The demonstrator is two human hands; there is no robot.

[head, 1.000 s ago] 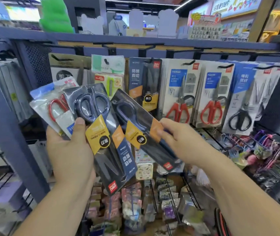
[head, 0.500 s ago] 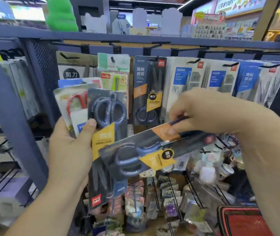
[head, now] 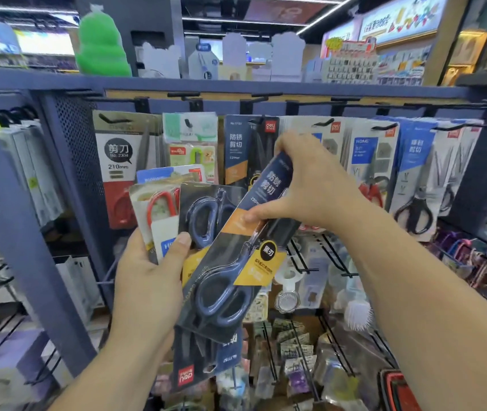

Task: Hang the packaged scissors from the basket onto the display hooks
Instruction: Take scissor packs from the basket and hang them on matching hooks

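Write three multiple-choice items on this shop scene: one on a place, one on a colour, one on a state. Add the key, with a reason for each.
1. Where does the green object stand?
A. On the top shelf, upper left
B. In a basket
C. On the floor

2. What colour are the handles of the scissors in the pack that the right hand holds?
A. Red
B. Dark blue
C. Green

3. How is that pack now?
A. Hung on a hook
B. Held tilted in the air
C. Lying in a basket

Key:
1 A: it sits on the shelf's upper face.
2 B: both loops show dark blue through the wrapping.
3 B: the right hand pinches its upper part, and it slants across the packs in the left hand.
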